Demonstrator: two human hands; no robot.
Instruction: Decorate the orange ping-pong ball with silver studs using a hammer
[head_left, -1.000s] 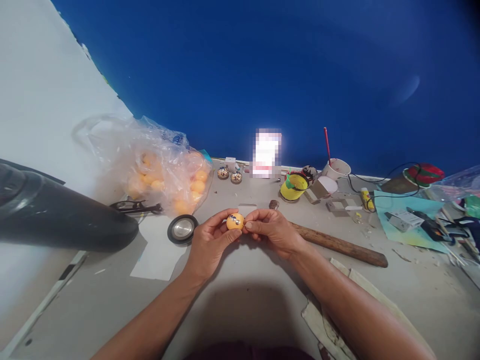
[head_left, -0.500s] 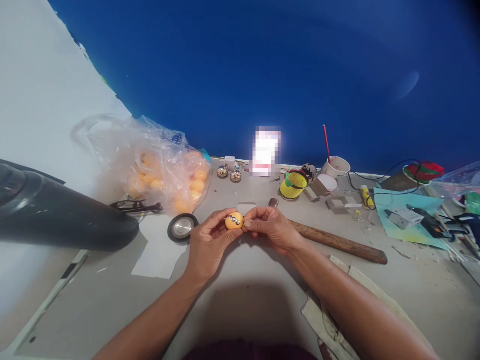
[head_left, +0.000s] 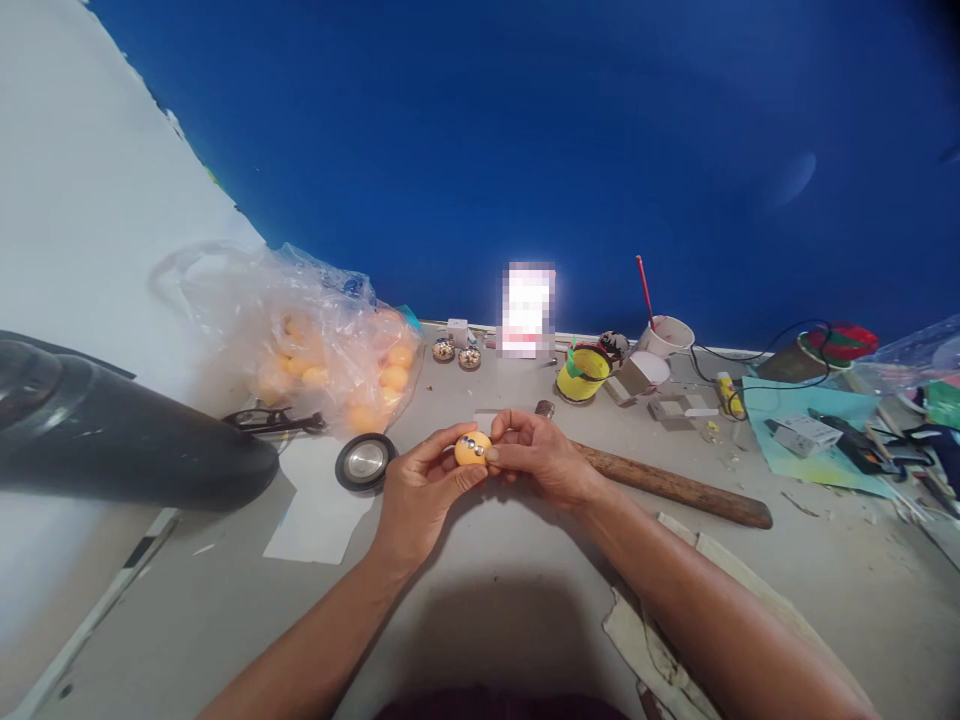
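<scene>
A small orange ball point(head_left: 469, 459), with a row of shiny silver studs point(head_left: 472, 445) across its upper side, is held between the thumb and fingers of my left hand point(head_left: 420, 492). At the ball's right edge, the thumb and forefinger of my right hand point(head_left: 541, 458) are pinched together and touch it beside the last stud. Whatever lies between those fingertips is too small to make out. Just behind my hands, a pale flat piece is partly covered. A hammer's wooden handle point(head_left: 675, 487) runs rightward from behind my right wrist.
To the left are a plastic bag of orange balls point(head_left: 394, 378), a black-rimmed round dish point(head_left: 366, 462), white paper point(head_left: 311, 525) and a dark pipe point(head_left: 135, 430). Two silver studded balls point(head_left: 469, 357), a yellow cup point(head_left: 583, 376) and a white cup point(head_left: 671, 335) stand behind. Cloth point(head_left: 652, 625) lies under my right forearm.
The ball has turned slightly in my fingers, so its stud row slants down to the right. My right thumb now presses closer over the ball's right edge.
</scene>
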